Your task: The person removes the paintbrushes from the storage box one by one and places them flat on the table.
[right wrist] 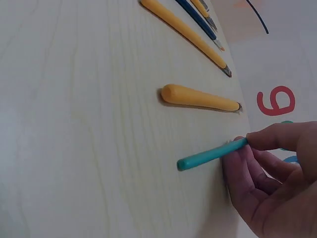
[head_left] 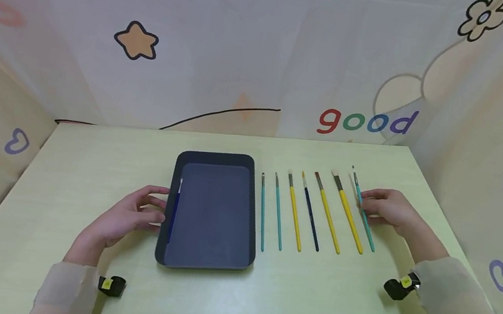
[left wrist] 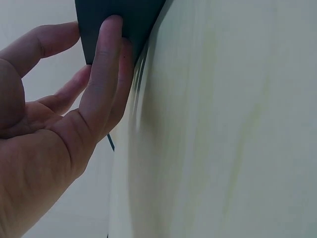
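My right hand [head_left: 387,207] pinches a teal paintbrush [head_left: 368,229] between thumb and fingers, at the right end of a row of brushes. Its handle end [right wrist: 198,160] points away from the fingers in the right wrist view. To the left, the fingers of my left hand [head_left: 135,215] touch the outer left side of a dark grey tray [head_left: 204,268]; in the left wrist view fingertips press on the dark wall [left wrist: 94,29]. Inside the tray, a paintbrush with a blue handle [head_left: 173,219] lies along the left wall.
Between tray and right hand, several brushes lie side by side on the light wooden table [head_left: 297,307]: teal ones [head_left: 262,213], yellow ones [head_left: 348,213] and one dark blue [head_left: 311,213]. A printed cloth [head_left: 230,38] hangs behind the table.
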`<state>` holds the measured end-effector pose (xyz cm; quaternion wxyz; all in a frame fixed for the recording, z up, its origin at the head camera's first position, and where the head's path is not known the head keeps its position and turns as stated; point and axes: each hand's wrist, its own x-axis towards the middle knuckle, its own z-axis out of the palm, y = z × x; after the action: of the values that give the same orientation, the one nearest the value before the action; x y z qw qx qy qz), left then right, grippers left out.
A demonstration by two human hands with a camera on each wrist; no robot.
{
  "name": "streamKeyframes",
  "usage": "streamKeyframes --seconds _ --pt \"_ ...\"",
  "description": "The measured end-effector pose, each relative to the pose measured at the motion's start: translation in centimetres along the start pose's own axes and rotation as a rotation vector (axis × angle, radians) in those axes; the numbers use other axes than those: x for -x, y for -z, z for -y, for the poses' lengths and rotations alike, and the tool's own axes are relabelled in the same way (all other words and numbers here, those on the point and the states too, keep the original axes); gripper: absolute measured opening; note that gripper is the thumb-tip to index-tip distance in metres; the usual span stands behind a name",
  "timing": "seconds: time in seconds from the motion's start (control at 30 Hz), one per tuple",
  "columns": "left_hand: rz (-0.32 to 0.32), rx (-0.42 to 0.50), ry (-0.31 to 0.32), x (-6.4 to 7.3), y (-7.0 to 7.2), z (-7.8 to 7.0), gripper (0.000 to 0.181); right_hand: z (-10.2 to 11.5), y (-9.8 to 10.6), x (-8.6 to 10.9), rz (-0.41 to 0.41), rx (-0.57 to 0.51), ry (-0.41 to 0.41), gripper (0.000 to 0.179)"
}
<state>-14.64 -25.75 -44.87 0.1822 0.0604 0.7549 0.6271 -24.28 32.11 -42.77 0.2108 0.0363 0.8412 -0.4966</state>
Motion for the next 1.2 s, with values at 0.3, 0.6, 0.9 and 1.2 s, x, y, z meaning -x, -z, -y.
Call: streamKeyframes --seconds 0.3,0.6,0.9,1.2 --pt "0.002 0.0 -0.007 -0.1 0.0 -0.1 0.061 0.2 -0.1 0.2 -0.153 0.163 0.033 0.042" --pt "0.004 -0.005 -0.003 -0.2 0.1 0.1 0.061 0.1 -0.9 0.4 -0.258 0.319 0.11 0.031" --pt "0.008 -0.007 0.003 -0.1 0.0 -0.1 0.061 -0.2 -1.0 0.5 -0.245 0.385 0.121 0.035" --pt "-0.001 0.003 0.009 0.0 0.0 -0.1 0.061 0.5 -0.9 0.7 -0.212 0.422 0.116 0.043"
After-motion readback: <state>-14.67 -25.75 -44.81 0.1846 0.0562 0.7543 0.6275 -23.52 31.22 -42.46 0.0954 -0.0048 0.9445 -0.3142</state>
